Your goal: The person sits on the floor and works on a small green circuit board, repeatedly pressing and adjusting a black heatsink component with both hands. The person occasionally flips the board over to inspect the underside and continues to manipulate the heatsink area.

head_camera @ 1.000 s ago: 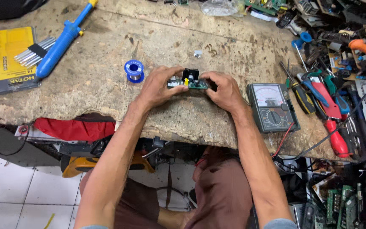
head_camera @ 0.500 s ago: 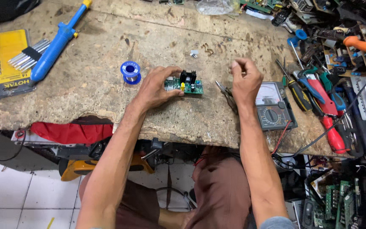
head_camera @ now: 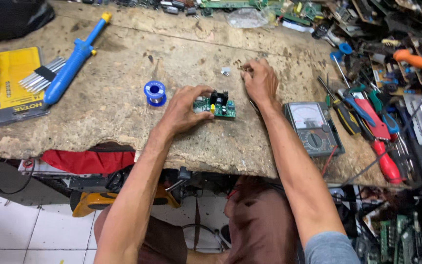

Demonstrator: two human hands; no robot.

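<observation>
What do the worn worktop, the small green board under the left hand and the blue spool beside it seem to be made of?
Worn brown worktop: probably wood or pressed board, matt, pitted, with a crumbling front edge. Small green circuit board, held by the left hand: likely laminate, glossy green, carrying black parts. Small blue spool: looks like shiny plastic, wound with grey wire, perhaps solder.

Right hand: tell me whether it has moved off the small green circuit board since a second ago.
Yes. The right hand left the small green circuit board and went away from the person across the worn wooden bench, past the board's far side.
</observation>
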